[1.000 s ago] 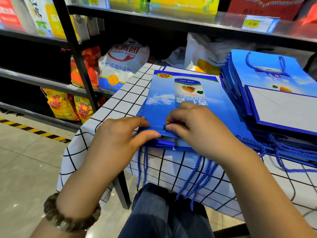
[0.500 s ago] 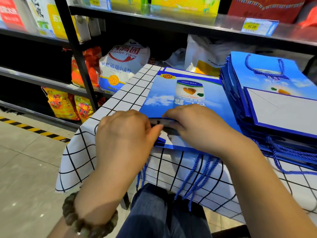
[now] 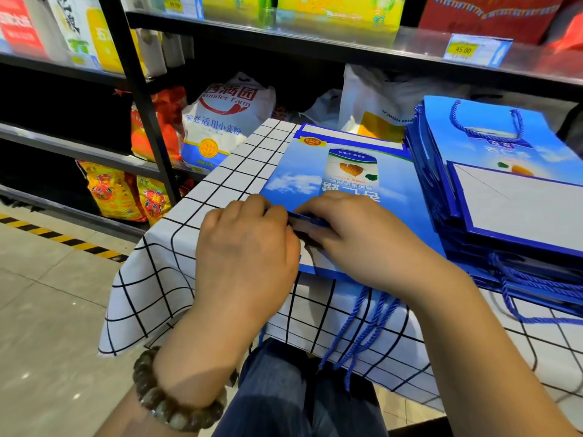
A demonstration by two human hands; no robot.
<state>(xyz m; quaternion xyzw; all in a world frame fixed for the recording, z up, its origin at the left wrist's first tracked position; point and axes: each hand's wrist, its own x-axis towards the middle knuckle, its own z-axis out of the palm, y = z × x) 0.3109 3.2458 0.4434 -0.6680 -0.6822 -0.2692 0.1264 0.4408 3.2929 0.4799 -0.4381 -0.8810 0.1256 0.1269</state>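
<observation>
Gift bag [image 3: 299, 171] at centre is being pinched by left hand [image 3: 246, 257] and right hand [image 3: 362, 241], likely prying its mouth open.

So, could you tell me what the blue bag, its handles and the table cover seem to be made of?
The blue bag looks like coated paper, slightly glossy: flat, crisp folds, printed picture. Its handles look like twisted cord, probably synthetic, with a slight sheen. The table cover seems matt woven cloth: it drapes softly over the edge.
</observation>
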